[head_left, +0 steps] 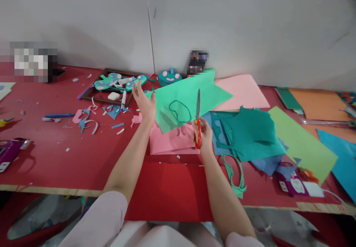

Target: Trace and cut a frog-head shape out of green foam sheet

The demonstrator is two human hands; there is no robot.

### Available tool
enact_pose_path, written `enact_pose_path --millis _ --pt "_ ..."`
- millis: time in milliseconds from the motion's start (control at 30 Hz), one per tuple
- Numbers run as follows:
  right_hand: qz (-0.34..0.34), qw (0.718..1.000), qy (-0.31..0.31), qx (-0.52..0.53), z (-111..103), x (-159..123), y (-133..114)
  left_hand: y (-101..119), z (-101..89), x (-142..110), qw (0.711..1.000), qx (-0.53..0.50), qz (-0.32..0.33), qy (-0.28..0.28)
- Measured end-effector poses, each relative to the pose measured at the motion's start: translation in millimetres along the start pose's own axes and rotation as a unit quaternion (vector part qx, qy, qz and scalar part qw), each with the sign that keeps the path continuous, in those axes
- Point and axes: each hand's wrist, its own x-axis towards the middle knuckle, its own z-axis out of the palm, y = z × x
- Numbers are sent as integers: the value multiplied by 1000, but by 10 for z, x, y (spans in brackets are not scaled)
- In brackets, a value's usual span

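My left hand [146, 106] is at the left edge of a bright green paper sheet [167, 95], the sheet's corner between thumb and spread fingers. A dark green curved outline [180, 111] is drawn on the sheet. In my right hand [205, 134] are orange-handled scissors [198, 128], blades pointing up and looking closed in front of the sheet. Part of the right hand's fingers is hidden behind the handles. Beneath the green sheet lies folded pink paper [167, 145]. A cut-out green frame-shaped scrap [235, 176] rests right of my right forearm.
Teal sheets [256, 132], a lime sheet [300, 135] and orange paper [319, 104] cover the right side. A brown tray [107, 71] with decorated cut-outs stands at back left. Scraps and a blue pen [59, 115] lie left. Purple devices [292, 184] sit near the front edge.
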Motion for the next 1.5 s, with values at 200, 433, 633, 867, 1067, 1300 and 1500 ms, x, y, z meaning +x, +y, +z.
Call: enact_pose_path --millis 200,433,633,867,1067,1300,1500 --pt "-34 999 7 -38 52 -28 -10 235 111 -61 936 -115 -190 -273" --pt "-2 999 32 -21 59 -30 -42 221 128 -122 806 -145 -415 -396" --pt "28 998 41 39 46 -20 -77 106 207 -150 754 -274 -512 -307" --pt "23 997 41 54 32 -5 -54 165 354 -372 730 -403 -534 -141" --pt "33 995 52 78 9 -7 -49 265 372 -470 682 -445 -544 -204" --pt "33 993 61 96 11 -10 -64 273 425 -502 646 -501 -546 -183" --pt "30 994 60 87 9 -11 -50 265 387 -490 669 -575 -462 -92"
